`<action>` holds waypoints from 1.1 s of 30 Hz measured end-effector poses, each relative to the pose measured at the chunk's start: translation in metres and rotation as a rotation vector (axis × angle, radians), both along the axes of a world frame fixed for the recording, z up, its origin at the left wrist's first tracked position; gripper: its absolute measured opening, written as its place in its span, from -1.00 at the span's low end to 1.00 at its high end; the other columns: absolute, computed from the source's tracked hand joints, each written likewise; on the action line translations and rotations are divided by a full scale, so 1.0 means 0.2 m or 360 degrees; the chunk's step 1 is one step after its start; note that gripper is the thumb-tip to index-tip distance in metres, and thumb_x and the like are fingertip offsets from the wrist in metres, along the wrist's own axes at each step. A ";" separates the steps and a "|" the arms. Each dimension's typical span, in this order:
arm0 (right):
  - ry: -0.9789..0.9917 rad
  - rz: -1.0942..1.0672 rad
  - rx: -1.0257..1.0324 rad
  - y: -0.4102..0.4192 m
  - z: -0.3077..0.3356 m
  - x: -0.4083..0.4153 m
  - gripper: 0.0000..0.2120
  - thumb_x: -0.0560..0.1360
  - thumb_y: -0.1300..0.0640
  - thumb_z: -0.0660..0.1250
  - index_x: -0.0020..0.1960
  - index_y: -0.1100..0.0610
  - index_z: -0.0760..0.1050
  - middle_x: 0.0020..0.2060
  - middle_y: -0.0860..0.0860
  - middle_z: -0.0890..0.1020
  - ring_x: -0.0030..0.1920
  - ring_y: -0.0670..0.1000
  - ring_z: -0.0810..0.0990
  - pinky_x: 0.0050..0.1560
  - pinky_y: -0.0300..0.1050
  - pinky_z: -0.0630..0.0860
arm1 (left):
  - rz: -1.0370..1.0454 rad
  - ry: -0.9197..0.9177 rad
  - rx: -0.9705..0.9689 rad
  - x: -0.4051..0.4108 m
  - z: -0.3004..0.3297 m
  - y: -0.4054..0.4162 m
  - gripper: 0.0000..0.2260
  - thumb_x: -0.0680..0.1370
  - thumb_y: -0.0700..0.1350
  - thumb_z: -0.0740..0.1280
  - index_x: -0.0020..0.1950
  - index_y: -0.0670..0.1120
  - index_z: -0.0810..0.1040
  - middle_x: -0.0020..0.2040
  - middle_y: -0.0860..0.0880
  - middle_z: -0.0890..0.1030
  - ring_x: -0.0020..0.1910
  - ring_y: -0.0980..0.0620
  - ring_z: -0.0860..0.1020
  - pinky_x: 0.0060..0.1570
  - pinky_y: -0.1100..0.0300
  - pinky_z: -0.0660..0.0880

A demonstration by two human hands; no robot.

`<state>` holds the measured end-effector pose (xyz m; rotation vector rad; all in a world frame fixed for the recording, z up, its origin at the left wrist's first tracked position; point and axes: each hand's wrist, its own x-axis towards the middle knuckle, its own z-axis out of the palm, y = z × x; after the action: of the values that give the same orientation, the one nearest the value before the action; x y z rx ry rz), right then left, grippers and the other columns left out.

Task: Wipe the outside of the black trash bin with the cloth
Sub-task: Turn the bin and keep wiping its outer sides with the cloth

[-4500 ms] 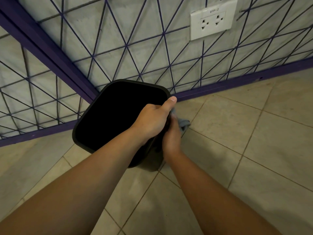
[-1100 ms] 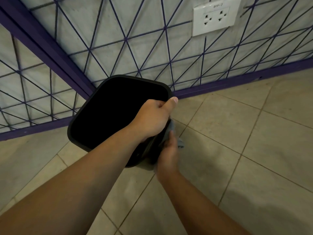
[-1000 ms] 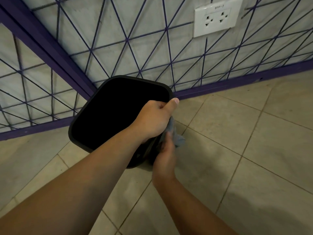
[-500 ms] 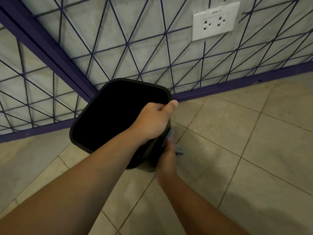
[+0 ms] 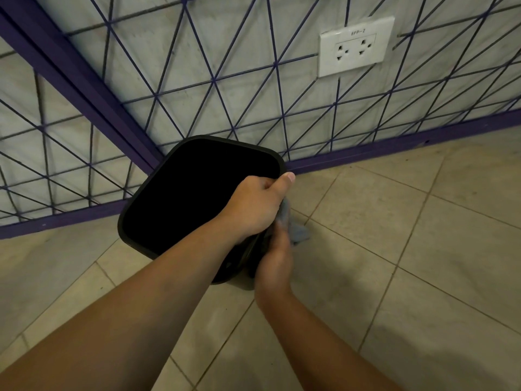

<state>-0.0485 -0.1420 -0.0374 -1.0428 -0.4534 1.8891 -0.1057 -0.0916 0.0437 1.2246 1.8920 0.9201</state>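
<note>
Since half a second ago, the grey cloth [image 5: 293, 230] has slid higher up the black trash bin [image 5: 197, 193]. That bin stands on floor tiles [image 5: 394, 249] below a wall socket [image 5: 355, 46]. Left hand [image 5: 253, 204] fingers curl over its rim. Right hand [image 5: 275, 261] presses the cloth against the bin's side; its fingers are blurred and mostly hidden.

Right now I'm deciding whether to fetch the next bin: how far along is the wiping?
Nothing reads as finished; the black trash bin shows no wiped look on camera. In hand: the left hand grips the rim while the right hand holds the cloth against the near right wall. Left: the walls toward the purple grid fence, hidden from here.
</note>
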 end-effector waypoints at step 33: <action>-0.0317 0.0160 0.0225 0.05 -0.09 0.03 -0.38 0.61 -0.19 0.09 0.64 -0.08 0.19 0.62 -0.02 0.30 0.64 0.05 0.24 0.65 0.20 0.16 | 0.0014 -0.0019 -0.0016 0.00 0.00 0.01 -0.57 0.58 0.18 0.31 -0.36 -0.07 0.47 -0.47 0.04 0.44 -0.48 0.15 0.44 -0.48 0.38 0.35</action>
<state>-0.0430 -0.1322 -0.0547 -1.1357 -0.7563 1.8177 -0.1060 -0.0906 0.0431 1.2033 1.8918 0.9196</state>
